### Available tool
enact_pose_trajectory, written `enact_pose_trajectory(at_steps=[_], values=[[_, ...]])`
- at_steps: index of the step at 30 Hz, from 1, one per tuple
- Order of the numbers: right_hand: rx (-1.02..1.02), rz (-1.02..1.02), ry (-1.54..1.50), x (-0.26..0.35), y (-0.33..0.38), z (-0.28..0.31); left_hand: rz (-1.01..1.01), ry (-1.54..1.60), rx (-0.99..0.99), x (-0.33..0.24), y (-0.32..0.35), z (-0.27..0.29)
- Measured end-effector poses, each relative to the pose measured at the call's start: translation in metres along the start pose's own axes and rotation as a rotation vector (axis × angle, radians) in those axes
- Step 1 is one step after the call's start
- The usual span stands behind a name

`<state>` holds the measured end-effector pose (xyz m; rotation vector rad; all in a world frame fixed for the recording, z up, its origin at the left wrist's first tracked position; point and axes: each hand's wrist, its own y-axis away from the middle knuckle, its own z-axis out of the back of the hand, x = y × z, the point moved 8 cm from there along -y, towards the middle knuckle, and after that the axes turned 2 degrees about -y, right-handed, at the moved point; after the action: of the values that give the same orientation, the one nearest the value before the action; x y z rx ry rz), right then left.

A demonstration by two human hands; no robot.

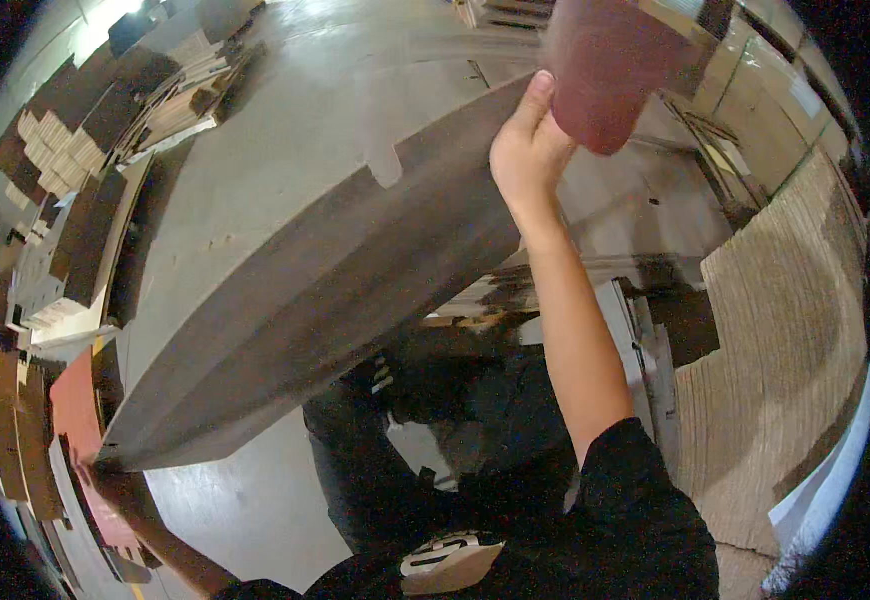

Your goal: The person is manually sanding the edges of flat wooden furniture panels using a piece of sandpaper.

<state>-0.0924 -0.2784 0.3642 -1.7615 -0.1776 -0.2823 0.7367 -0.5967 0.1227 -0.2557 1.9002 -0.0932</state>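
A long grey-brown cardboard sheet (pixel 305 290) stretches across in front of me, from lower left to upper right, with a notch in its far edge. My right hand (pixel 533 165) grips its upper right end, the thumb lying along the edge. Beside those fingers a dark red flap (pixel 610 80) with a rounded corner sticks up; whether it joins the sheet I cannot tell. At the lower left end, my left hand (pixel 105 482) is closed at the sheet's corner, dim and partly hidden. A red panel (pixel 85 410) shows right behind it.
A tall stack of corrugated cardboard sheets (pixel 775 340) stands close on my right. Cardboard stacks (pixel 65 150) and long packs (pixel 90 240) line the left side. Strapped bundles (pixel 755 80) stand at far right. Grey concrete floor (pixel 305 90) runs ahead.
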Motion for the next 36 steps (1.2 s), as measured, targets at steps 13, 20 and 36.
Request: enact_pose_trajectory(at_steps=[13, 20, 36], values=[[0.017, 0.115, -0.258, 0.065, -0.013, 0.005, -1.155, -0.898, -0.187, -0.094, 0.080, -0.120], [-0.024, 0.078, -0.332, 0.071, -0.010, -0.010, -0.109, -0.736, 1.285, -0.096, 0.175, -0.425], [0.672, -0.056, -1.748, 0.022, 0.056, -0.117, -0.605, -0.469, 1.311, -0.020, 0.387, -0.508]])
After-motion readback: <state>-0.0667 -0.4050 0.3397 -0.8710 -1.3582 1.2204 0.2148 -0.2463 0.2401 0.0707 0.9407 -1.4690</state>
